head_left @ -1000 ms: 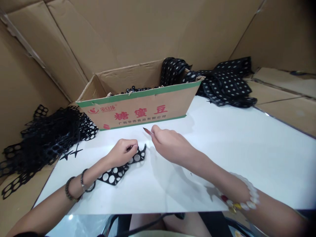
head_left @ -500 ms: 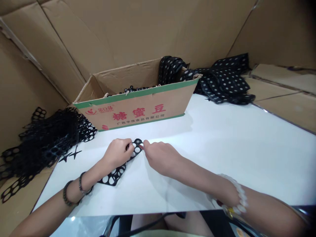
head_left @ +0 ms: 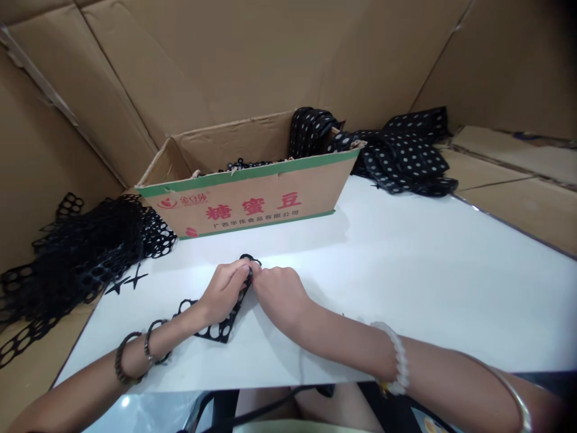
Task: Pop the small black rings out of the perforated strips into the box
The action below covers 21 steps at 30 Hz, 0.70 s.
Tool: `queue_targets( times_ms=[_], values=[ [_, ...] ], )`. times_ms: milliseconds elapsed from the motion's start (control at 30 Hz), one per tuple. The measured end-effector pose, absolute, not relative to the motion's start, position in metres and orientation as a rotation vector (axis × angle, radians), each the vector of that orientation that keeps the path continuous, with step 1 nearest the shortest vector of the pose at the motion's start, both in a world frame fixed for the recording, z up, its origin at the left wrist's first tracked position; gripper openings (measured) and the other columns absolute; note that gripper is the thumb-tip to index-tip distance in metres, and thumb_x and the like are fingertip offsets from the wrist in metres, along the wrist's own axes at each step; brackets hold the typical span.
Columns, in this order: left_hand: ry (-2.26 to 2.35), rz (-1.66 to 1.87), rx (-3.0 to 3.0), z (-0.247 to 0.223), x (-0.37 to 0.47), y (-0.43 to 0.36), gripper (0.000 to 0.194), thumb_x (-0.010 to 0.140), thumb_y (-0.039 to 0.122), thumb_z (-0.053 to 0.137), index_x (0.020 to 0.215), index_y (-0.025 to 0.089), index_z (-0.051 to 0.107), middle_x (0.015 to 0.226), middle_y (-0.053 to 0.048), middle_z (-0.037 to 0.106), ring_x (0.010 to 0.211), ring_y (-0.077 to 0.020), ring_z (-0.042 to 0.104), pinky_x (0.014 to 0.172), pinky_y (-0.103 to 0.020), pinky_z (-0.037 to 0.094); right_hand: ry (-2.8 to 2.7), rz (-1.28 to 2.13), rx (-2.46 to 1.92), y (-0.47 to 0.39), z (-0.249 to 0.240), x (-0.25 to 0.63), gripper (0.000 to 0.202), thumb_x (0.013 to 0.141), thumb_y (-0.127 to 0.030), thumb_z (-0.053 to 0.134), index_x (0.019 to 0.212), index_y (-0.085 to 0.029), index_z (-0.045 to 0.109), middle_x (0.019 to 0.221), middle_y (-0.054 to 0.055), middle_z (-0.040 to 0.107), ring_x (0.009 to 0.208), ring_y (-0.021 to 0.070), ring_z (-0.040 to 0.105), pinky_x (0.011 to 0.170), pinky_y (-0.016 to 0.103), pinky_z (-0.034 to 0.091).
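Note:
A black sheet punched with round holes [head_left: 222,332] lies partly on the white table, its far end lifted between my two hands. My left hand [head_left: 225,290] is closed on that sheet, thumb pressed against its upper part. Meeting it from the right, my right hand [head_left: 280,296] is closed in a pinch at the same end of the sheet. The fingertips touch or nearly touch, and my right fingertips are mostly hidden.
Behind my hands stands an open cardboard box [head_left: 252,204] with small black pieces [head_left: 247,163] inside. Black netting-like sheets [head_left: 99,252] pile up at left, beside black star-shaped scraps [head_left: 135,276]. Black sheets with white dots [head_left: 401,153] drape over the box's right end. Cardboard walls [head_left: 252,54] surround the table [head_left: 406,270].
Both hands have come together, the right one shifting slightly left and down. The sheet is now more covered, and its upper part has turned steeper.

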<state>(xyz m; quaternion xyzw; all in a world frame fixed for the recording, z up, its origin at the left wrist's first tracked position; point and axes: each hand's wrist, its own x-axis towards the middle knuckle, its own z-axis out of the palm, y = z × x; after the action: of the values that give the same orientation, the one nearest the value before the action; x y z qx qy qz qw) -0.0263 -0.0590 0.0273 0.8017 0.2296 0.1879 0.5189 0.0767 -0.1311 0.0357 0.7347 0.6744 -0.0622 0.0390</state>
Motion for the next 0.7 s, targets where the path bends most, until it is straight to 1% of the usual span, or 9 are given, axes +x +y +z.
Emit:
queue_targets(
  times_ms=[100, 167, 400, 533, 633, 700],
  values=[
    [0.513, 0.492, 1.874, 0.027, -0.027, -0.063, 0.03, 0.086, 0.031, 0.029, 0.065, 0.016, 0.044, 0.059, 0.003, 0.037, 0.054, -0.0096, 0.031, 0.05, -0.022, 0.025, 2.066, -0.185, 2.277, -0.129, 0.034, 0.077, 0.023, 0.08, -0.002, 0.033, 0.097, -0.011, 0.047, 0.069, 0.008, 0.059, 0.069, 0.0174, 0.06, 0.052, 0.023, 0.04],
    [0.495, 0.519, 1.889, 0.027, -0.028, -0.064, 0.031, 0.087, 0.031, 0.029, 0.065, 0.016, 0.044, 0.058, 0.003, 0.036, 0.054, -0.0098, 0.031, 0.051, -0.022, 0.026, 2.065, -0.182, 2.281, -0.129, 0.034, 0.077, 0.023, 0.08, -0.003, 0.034, 0.097, -0.012, 0.047, 0.069, 0.007, 0.059, 0.068, 0.0172, 0.06, 0.052, 0.023, 0.04],
    [0.45, 0.552, 1.986, 0.023, -0.033, -0.068, 0.031, 0.088, 0.03, 0.027, 0.061, 0.017, 0.034, 0.056, 0.003, 0.031, 0.053, -0.0099, 0.029, 0.051, -0.023, 0.025, 2.081, -0.137, 2.298, -0.129, 0.026, 0.073, 0.029, 0.076, 0.002, 0.035, 0.098, -0.013, 0.047, 0.068, 0.005, 0.058, 0.063, 0.0156, 0.059, 0.045, 0.02, 0.036],
    [0.411, 0.586, 2.045, 0.02, -0.037, -0.072, 0.031, 0.088, 0.028, 0.026, 0.059, 0.017, 0.03, 0.055, 0.003, 0.03, 0.051, -0.0098, 0.028, 0.05, -0.024, 0.024, 2.105, -0.074, 2.33, -0.131, 0.021, 0.071, 0.031, 0.075, 0.003, 0.034, 0.096, -0.013, 0.048, 0.064, 0.003, 0.057, 0.056, 0.0156, 0.057, 0.04, 0.02, 0.032],
    [0.362, 0.599, 2.074, 0.02, -0.038, -0.074, 0.03, 0.088, 0.027, 0.027, 0.06, 0.017, 0.03, 0.055, 0.003, 0.03, 0.051, -0.0098, 0.028, 0.05, -0.024, 0.024, 2.107, -0.088, 2.358, -0.131, 0.02, 0.069, 0.028, 0.075, 0.003, 0.032, 0.092, -0.013, 0.049, 0.062, 0.002, 0.056, 0.053, 0.0146, 0.056, 0.039, 0.02, 0.03],
    [0.341, 0.589, 2.075, 0.021, -0.039, -0.075, 0.03, 0.087, 0.027, 0.027, 0.059, 0.017, 0.031, 0.055, 0.003, 0.03, 0.051, -0.0098, 0.028, 0.051, -0.024, 0.024, 2.098, -0.129, 2.367, -0.131, 0.021, 0.068, 0.028, 0.076, 0.002, 0.032, 0.093, -0.013, 0.048, 0.062, 0.002, 0.057, 0.054, 0.0146, 0.057, 0.039, 0.02, 0.03]
  ],
)
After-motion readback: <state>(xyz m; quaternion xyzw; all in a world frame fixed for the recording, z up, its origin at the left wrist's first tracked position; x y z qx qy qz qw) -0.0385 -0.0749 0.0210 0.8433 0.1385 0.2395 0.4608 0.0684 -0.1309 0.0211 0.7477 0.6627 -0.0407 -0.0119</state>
